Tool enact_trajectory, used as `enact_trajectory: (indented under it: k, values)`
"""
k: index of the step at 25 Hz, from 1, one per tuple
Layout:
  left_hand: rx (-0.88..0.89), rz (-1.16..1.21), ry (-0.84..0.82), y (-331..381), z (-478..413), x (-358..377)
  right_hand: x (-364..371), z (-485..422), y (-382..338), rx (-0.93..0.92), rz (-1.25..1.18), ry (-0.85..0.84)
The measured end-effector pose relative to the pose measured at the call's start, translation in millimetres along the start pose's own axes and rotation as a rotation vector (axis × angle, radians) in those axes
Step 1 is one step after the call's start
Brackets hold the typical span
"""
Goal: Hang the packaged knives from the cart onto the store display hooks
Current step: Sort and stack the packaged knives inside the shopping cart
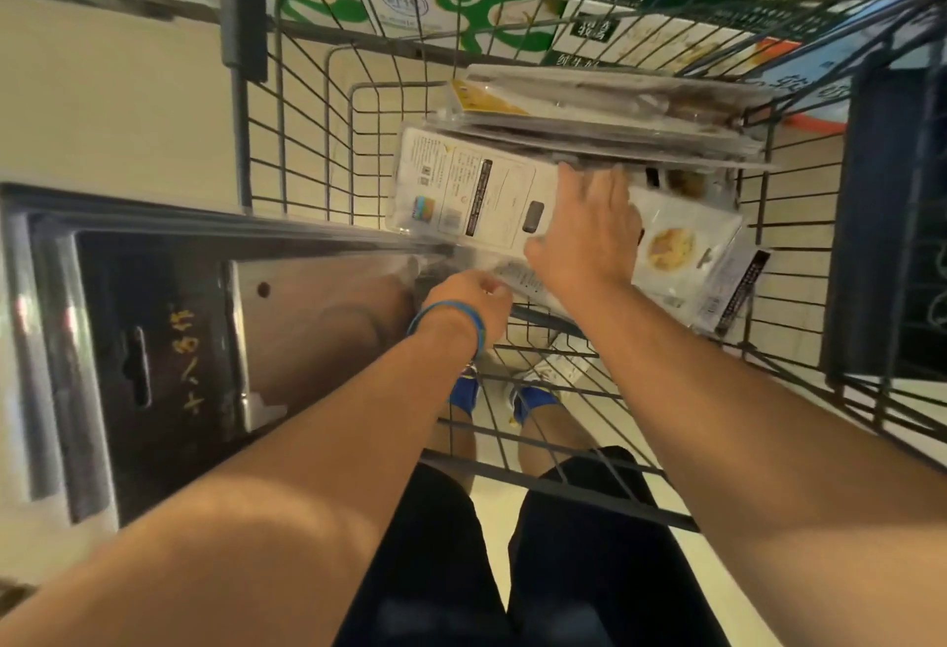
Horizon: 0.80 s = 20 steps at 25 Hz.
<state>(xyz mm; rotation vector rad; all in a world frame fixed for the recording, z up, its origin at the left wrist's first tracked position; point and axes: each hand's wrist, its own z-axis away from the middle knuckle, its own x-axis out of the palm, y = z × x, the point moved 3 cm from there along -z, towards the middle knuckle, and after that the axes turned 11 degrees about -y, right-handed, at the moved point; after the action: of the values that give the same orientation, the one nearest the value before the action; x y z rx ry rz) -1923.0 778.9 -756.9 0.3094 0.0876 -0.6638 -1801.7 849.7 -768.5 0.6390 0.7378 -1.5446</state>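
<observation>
Both bare arms reached forward and down, the forearms converging. The left hand (469, 300), with a blue band (443, 306) at its wrist, was curled knuckles-up, its fingers gripping the edge of a pack (317, 318). The right hand (589, 231) lay further ahead, palm down, fingers straight and close together, thumb spread to the left.

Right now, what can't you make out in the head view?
Head view:
Display hooks: outside the frame.
Left hand: own knuckles hide its fingers; grip unclear.
Cleaver packs at left: motion-blurred, count unclear.
Package stack in cart: blurred, contents unreadable.
White package under right hand: print too small.
</observation>
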Motion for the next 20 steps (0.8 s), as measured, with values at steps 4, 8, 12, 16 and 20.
enact_trajectory:
  k: [4,8,12,16,20]
  values:
    - [0.173,-0.148,0.108,12,12,1,0,-5,-6,-0.095,-0.159,0.089]
    - [0.127,-0.135,0.120,9,5,-2,3,-12,3,-0.201,-0.179,0.023]
    - [0.106,-0.186,0.104,9,3,2,70,7,36,0.088,0.008,-0.570]
    - [0.082,-0.233,0.082,6,3,1,97,24,56,0.455,-0.539,-0.823]
    - [0.075,-0.325,0.069,7,3,4,85,20,60,0.453,-0.460,-0.679]
